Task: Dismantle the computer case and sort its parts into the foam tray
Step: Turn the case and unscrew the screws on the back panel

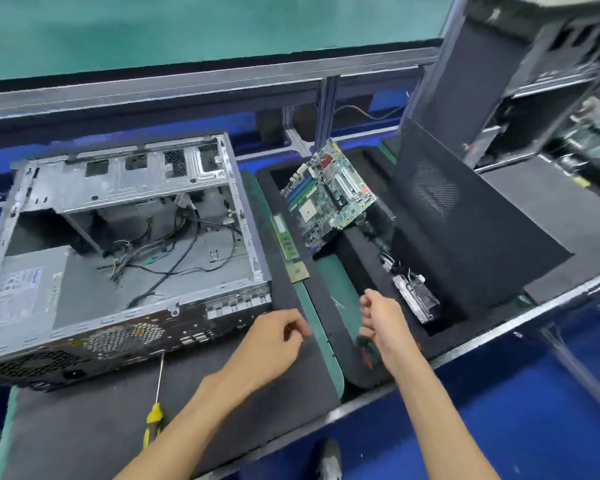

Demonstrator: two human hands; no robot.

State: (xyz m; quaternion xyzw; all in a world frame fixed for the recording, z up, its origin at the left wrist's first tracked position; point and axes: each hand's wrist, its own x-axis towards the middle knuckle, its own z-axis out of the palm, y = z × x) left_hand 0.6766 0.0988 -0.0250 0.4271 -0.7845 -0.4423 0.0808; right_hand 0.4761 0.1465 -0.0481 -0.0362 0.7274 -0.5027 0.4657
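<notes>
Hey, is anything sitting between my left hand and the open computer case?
Nothing visible. The left hand hangs over bare dark mat just right of the computer case; the yellow-handled screwdriver lies nearer you, off that line.

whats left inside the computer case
Inside the computer case, loose cables lie on the floor and a grey power supply sits at the near-left. The top bracket hides what lies beneath.
</notes>
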